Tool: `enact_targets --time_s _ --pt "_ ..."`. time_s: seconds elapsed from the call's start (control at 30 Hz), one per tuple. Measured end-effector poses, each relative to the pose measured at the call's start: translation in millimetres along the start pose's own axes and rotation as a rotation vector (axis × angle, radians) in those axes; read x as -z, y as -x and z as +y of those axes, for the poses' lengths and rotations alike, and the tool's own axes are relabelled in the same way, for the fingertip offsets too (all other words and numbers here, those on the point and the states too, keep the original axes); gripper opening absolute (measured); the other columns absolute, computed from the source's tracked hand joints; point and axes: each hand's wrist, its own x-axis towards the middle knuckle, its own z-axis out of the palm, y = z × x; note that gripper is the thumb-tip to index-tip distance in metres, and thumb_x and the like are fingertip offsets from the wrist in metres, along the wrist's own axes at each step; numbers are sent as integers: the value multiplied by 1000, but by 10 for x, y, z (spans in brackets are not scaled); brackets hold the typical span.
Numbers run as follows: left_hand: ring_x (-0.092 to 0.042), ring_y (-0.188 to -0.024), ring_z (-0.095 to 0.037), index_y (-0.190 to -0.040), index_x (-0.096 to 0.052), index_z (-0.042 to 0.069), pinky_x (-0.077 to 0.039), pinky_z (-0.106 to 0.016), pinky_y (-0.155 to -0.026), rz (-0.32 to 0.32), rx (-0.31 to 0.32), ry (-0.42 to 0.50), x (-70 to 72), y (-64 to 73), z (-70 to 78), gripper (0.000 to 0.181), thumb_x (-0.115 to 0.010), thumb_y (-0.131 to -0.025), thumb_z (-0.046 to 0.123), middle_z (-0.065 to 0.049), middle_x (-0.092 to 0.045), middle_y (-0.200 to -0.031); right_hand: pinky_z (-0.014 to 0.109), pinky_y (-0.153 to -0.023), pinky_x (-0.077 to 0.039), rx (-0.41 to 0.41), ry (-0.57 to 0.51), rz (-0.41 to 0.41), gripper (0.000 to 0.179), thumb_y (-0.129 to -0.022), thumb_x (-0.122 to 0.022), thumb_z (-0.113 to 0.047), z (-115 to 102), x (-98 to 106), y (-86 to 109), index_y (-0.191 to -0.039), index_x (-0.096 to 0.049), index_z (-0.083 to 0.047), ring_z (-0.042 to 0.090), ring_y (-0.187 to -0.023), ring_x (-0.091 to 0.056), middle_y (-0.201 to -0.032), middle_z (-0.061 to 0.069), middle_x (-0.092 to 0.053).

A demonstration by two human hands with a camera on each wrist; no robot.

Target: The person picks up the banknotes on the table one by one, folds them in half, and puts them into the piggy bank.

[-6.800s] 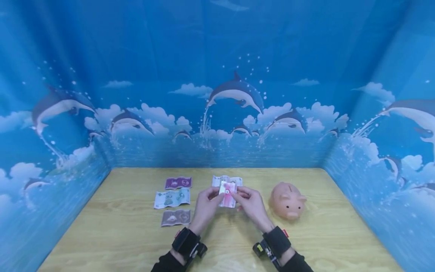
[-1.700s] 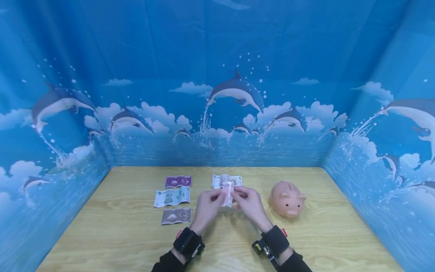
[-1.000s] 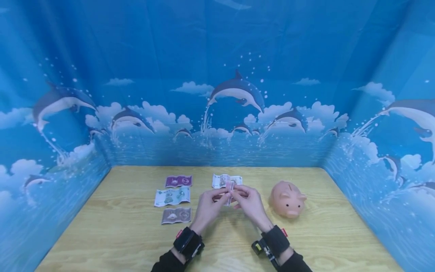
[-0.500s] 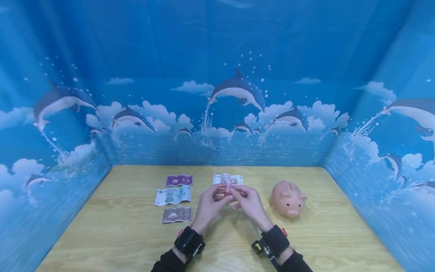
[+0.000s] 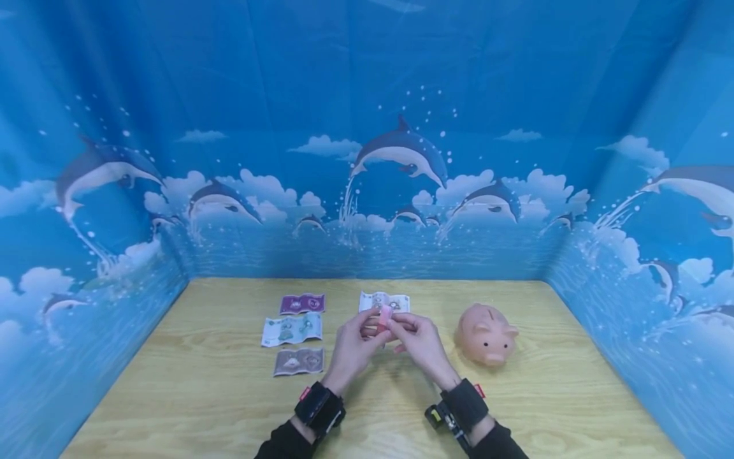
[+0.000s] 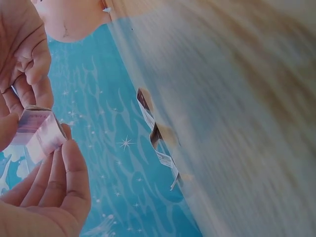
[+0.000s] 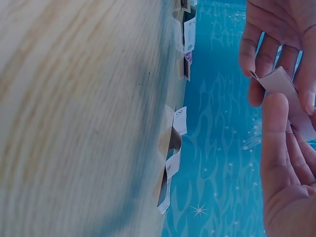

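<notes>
In the head view, a pink banknote [image 5: 385, 315], folded into a narrow strip, is held up over the table between both hands. My left hand [image 5: 352, 347] pinches its left side between thumb and fingers. From the other side, my right hand [image 5: 423, 344] grips it with thumb and fingertips. The left wrist view shows the folded note [image 6: 44, 136] with a crease standing up between two faces. Seen from the right wrist, the note [image 7: 284, 91] turns a plain pale face, partly covered by the thumb. Just behind the hands lies a whitish banknote [image 5: 397, 303].
Left of the hands lie a purple banknote [image 5: 302, 304], a green-and-white one [image 5: 291, 329] and a grey-brown one [image 5: 299, 361], all wavy. A pink piggy bank [image 5: 486, 338] with a slot on top stands at right. A dolphin-print curtain [image 5: 367, 242] borders the wooden table [image 5: 189, 395].
The pink banknote, spread wider at first, has been folded to a narrow strip and turned between the fingers. Both hands stay in nearly the same place; the other notes and piggy bank stay put.
</notes>
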Motion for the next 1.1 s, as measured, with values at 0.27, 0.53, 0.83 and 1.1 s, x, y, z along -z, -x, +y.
enact_targets --time_s 0.27,0.53,0.83,1.1 --pt "-69 -82 -13 -126 -64 8 -57 -18 -69 -5 -15 -75 -4 15 -3 53 -79 -81 32 -7 -74 -98 32 -61 -60 4 29 17 26 -92 -68 -21 5 -14 8 -113 -70 -5 17 -79 -70 -98 14 -75" --pt "-69 -80 -9 -113 -73 15 -56 -18 -68 -9 -123 -127 -4 8 -12 33 -77 -84 32 -1 -76 -93 34 -64 -62 -6 -33 44 25 -91 -69 -15 7 -31 8 -111 -69 0 19 -79 -71 -99 18 -74" --pt "-70 -80 -11 -111 -74 16 -57 -18 -69 -16 -159 -131 -14 7 -32 24 -73 -88 22 -1 -76 -92 36 -62 -62 -13 -50 73 25 -89 -72 -15 -1 -41 11 -107 -69 2 24 -78 -71 -95 18 -73" --pt "-71 -81 -13 -111 -74 14 -57 -18 -69 -6 -171 -142 -14 9 -34 22 -71 -90 18 -3 -76 -95 36 -60 -62 -7 -11 61 30 -89 -73 -22 34 -39 -1 -107 -67 1 24 -75 -71 -91 15 -73"
